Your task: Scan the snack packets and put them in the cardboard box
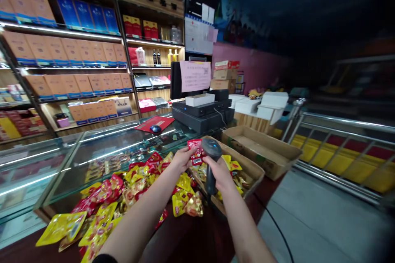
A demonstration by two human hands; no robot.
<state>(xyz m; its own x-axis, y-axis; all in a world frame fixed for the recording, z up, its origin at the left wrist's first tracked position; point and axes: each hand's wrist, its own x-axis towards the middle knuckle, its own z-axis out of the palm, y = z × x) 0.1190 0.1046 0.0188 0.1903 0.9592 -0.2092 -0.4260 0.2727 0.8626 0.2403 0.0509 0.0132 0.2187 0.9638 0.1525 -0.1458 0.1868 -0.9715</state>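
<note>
My left hand (182, 158) is closed on the edge of a small red snack packet (195, 152), held up over the near cardboard box. My right hand (218, 169) is wrapped round the handle of a black barcode scanner (211, 150), whose head shows a small blue light and stands right beside the packet. Below both hands, the cardboard box (254, 165) holds yellow and gold packets. A large heap of red, yellow and gold snack packets (132, 189) spreads over the counter on the left, partly hidden by my left forearm.
An open cardboard tray (271, 151) stands to the right. Behind are a black cash drawer (197, 120), a monitor (176, 80) and a mouse (155, 129) on a red folder. A glass display counter (74, 160) lies left. A cable (277, 224) hangs by the right edge, near a metal railing (339, 120).
</note>
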